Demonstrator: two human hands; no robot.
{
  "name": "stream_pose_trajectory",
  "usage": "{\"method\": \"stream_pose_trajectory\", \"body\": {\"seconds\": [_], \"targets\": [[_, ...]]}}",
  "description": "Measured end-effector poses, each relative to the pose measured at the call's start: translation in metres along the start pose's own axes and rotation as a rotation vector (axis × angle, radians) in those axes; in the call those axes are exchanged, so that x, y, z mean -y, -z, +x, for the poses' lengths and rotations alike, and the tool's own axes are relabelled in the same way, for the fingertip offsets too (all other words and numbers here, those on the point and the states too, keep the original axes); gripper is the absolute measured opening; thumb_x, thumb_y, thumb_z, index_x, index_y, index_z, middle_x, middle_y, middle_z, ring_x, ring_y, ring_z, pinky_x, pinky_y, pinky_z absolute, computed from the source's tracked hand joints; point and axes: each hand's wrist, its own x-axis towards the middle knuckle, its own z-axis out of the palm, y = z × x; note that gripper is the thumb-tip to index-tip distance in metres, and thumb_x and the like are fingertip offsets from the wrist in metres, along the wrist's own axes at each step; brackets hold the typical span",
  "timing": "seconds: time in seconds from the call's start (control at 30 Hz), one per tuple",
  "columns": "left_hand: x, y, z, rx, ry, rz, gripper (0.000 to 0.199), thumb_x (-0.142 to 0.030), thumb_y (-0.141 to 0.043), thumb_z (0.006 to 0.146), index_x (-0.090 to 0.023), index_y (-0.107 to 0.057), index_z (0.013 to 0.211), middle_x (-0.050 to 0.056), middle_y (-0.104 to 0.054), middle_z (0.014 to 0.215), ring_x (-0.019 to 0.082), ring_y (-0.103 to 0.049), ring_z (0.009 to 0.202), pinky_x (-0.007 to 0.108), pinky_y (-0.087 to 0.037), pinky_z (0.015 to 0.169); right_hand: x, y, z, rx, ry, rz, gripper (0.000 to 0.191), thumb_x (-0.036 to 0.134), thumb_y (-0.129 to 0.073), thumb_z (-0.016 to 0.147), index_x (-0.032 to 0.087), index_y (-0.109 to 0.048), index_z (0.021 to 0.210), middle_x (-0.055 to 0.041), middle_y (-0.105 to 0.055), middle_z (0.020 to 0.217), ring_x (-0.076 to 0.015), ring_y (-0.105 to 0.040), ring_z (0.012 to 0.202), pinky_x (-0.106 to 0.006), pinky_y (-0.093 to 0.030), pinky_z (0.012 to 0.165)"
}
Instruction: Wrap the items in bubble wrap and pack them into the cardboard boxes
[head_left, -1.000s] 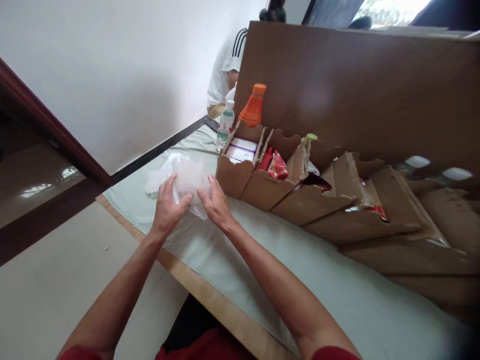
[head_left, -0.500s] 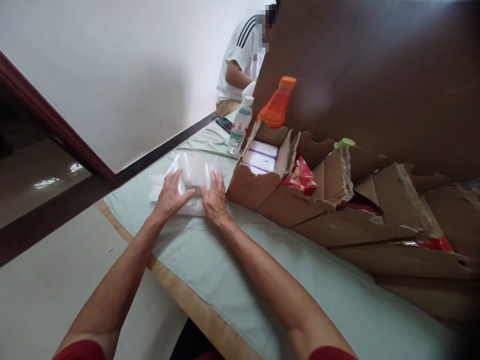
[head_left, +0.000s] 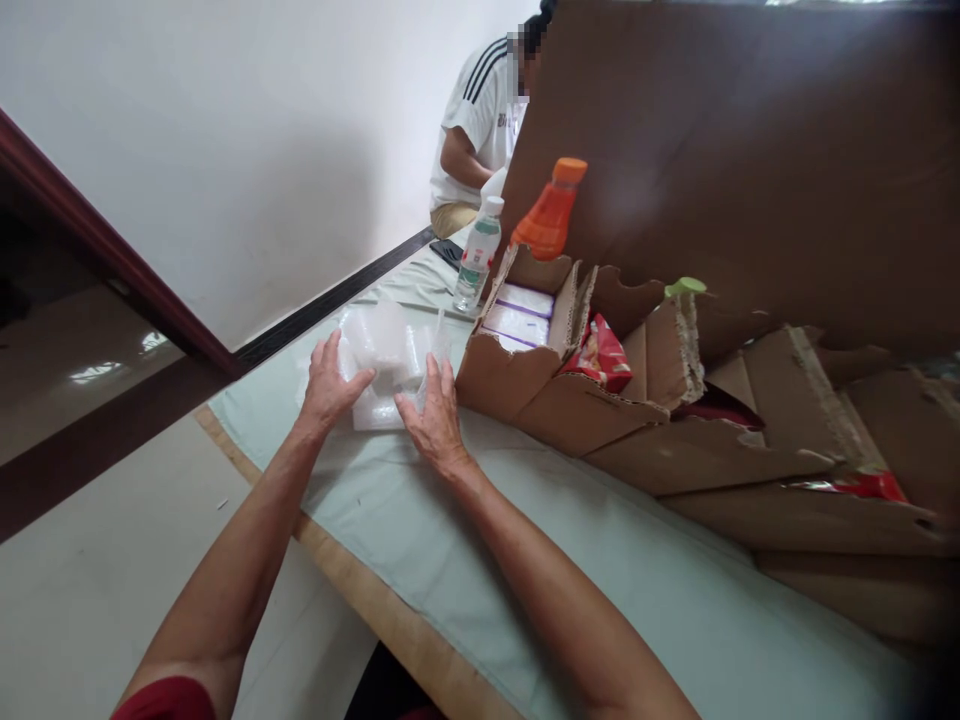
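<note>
Green cloth [head_left: 390, 530], white wall [head_left: 225, 150] beyond; left hand [head_left: 328, 388], right hand [head_left: 437, 418] loosely spread against plastic [head_left: 386, 340].

one camera, worn on the person's head, gives the view — it looks forward and down along the forearms [head_left: 525, 560], which come in from the bottom edge. the left hand [head_left: 334, 385] and the right hand [head_left: 433, 410] show fairly near, somewhat left of the middle. the cloth-covered table [head_left: 615, 540] crosses the view on a slant. farther off, the view reaches past the cardboard bins [head_left: 705, 450] at right to a co-worker [head_left: 469, 130] and the wall [head_left: 187, 150] — with floor [head_left: 112, 620] at lower left.
</note>
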Motion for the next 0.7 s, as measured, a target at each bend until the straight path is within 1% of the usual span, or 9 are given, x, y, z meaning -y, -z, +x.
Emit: {"method": "stream_pose_trajectory", "body": {"seconds": [0.07, 0.1, 0.2, 0.3, 0.43, 0.57, 0.63, 0.7], "targets": [[0.004, 0.003, 0.000, -0.012, 0.019, -0.067, 0.091, -0.046, -0.080, 0.073, -0.018, -0.044, 0.152, 0.018, -0.045, 0.157, 0.039, -0.036, 0.150, 0.056, -0.026, 0.126, 0.001, 0.004, -0.004, 0.017, -0.012, -0.002, 0.082, 0.038, -0.065, 0.089, 0.015, -0.032, 0.160, -0.0232, -0.025, 0.166, -0.0377, -0.028, 0.155, -0.055, -0.030, 0.123], [0.006, 0.004, 0.000, -0.016, 0.029, -0.110, 0.087, -0.049, -0.078, 0.077, -0.019, -0.045, 0.151, 0.017, -0.046, 0.157, 0.038, -0.037, 0.150, 0.056, -0.025, 0.126, 0.001, 0.005, -0.006, 0.021, -0.011, -0.008, 0.080, 0.040, -0.066, 0.089, 0.017, -0.035, 0.159, -0.0219, -0.027, 0.166, -0.0380, -0.030, 0.154, -0.055, -0.031, 0.122], [0.013, 0.006, -0.001, -0.049, 0.080, -0.242, 0.072, -0.058, -0.064, 0.090, -0.020, -0.049, 0.149, 0.016, -0.048, 0.157, 0.035, -0.040, 0.149, 0.054, -0.026, 0.126, 0.001, 0.009, -0.013, 0.036, -0.006, -0.054, 0.070, 0.043, -0.068, 0.089, 0.025, -0.047, 0.153, -0.0178, -0.032, 0.165, -0.0389, -0.036, 0.151, -0.056, -0.036, 0.119], [0.019, 0.008, -0.001, -0.120, 0.093, -0.315, 0.064, -0.062, -0.052, 0.097, -0.021, -0.053, 0.146, 0.014, -0.051, 0.155, 0.032, -0.043, 0.148, 0.052, -0.029, 0.126, 0.002, 0.010, -0.018, 0.061, -0.012, -0.128, 0.062, 0.042, -0.068, 0.090, 0.026, -0.055, 0.148, -0.0177, -0.035, 0.163, -0.0391, -0.041, 0.147, -0.056, -0.039, 0.116], [0.023, 0.013, -0.002, -0.168, 0.077, -0.300, 0.063, -0.062, -0.043, 0.100, -0.018, -0.059, 0.141, 0.014, -0.057, 0.149, 0.030, -0.047, 0.145, 0.048, -0.030, 0.126, 0.004, 0.012, -0.021, 0.092, 0.006, -0.189, 0.065, 0.044, -0.065, 0.093, 0.023, -0.051, 0.152, -0.0208, -0.036, 0.163, -0.0380, -0.041, 0.148, -0.056, -0.039, 0.116], [0.027, 0.019, -0.010, -0.193, 0.068, -0.267, 0.059, -0.062, -0.045, 0.099, -0.019, -0.064, 0.136, 0.013, -0.059, 0.146, 0.029, -0.050, 0.142, 0.045, -0.031, 0.126, 0.006, 0.014, -0.021, 0.139, 0.048, -0.200, 0.066, 0.046, -0.064, 0.093, 0.027, -0.048, 0.154, -0.0188, -0.036, 0.164, -0.0367, -0.040, 0.149, -0.057, -0.040, 0.115], [0.030, 0.022, -0.015, -0.208, 0.073, -0.253, 0.060, -0.061, -0.042, 0.100, -0.020, -0.062, 0.138, 0.013, -0.058, 0.148, 0.028, -0.049, 0.143, 0.045, -0.032, 0.125, 0.006, 0.016, -0.023, 0.126, 0.071, -0.198, 0.068, 0.047, -0.064, 0.093, 0.029, -0.044, 0.156, -0.0181, -0.036, 0.164, -0.0360, -0.041, 0.148, -0.056, -0.039, 0.115], [0.033, 0.025, -0.019, -0.232, 0.083, -0.234, 0.061, -0.060, -0.040, 0.101, -0.019, -0.059, 0.141, 0.013, -0.055, 0.151, 0.028, -0.046, 0.145, 0.045, -0.031, 0.126, 0.005, 0.017, -0.025, 0.087, 0.096, -0.193, 0.070, 0.048, -0.062, 0.094, 0.028, -0.040, 0.158, -0.0179, -0.035, 0.164, -0.0352, -0.041, 0.148, -0.056, -0.038, 0.115]]}}
